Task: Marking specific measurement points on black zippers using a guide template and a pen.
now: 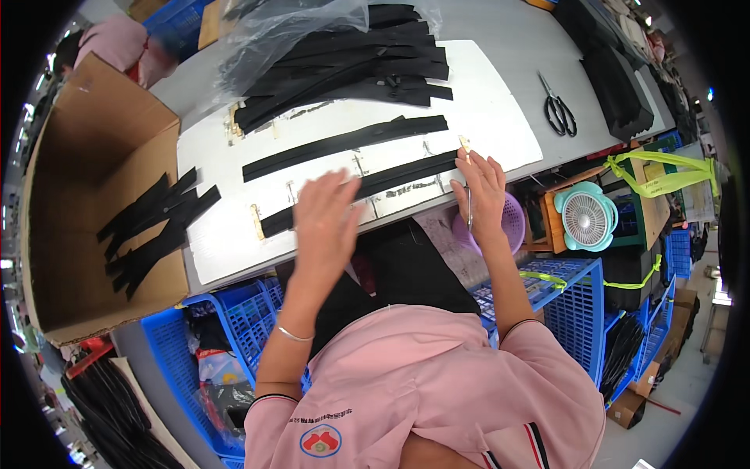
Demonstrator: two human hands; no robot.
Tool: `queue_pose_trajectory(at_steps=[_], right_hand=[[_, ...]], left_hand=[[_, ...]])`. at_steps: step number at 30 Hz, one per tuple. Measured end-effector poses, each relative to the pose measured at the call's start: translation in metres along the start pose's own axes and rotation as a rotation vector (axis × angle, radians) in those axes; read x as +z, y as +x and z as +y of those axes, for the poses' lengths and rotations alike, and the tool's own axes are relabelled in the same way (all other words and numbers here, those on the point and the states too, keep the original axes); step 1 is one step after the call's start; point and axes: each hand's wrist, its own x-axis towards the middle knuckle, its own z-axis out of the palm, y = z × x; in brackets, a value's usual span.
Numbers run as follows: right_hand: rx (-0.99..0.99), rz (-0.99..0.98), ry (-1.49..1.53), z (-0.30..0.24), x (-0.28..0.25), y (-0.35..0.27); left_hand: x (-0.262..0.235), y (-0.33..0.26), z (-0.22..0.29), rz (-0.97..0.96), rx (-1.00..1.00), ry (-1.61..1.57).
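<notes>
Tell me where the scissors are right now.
In the head view, the black-handled scissors lie on the grey table, on the person's right, beyond the white board and near a black stack.

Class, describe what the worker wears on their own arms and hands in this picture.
Both forearms are bare, with no gloves on the left hand or right hand. A thin silver bangle circles the left wrist. The pink short-sleeved shirt has dark-trimmed sleeve cuffs and a round red-and-blue badge.

Matt black cloth strip (pixel 367 186) (woven), smooth white board (pixel 500 102).
</notes>
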Motion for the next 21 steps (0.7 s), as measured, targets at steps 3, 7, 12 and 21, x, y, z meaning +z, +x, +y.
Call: queue_pose_trajectory(at_steps=[3, 7, 12, 21], right_hand=[[0.001, 0.007, -0.015, -0.002, -0.002, 0.000], [0.007, 0.010, -0.007, -0.002, -0.002, 0.001], [0.058, -0.001, 0.103, 0.000, -0.008, 0.007], [0.331, -0.056, 0.567, -0.016, -0.015, 0.052]], left_hand=[[0.041, 0.002, 0.030, -0.082, 0.059, -0.042], [0.067, 0.002, 0.040, -0.133, 0.050, 0.028], [0.072, 0.002, 0.040, -0.173, 0.039, 0.099], [0.073, 0.002, 0.041, -0.171, 0.018, 0.107]])
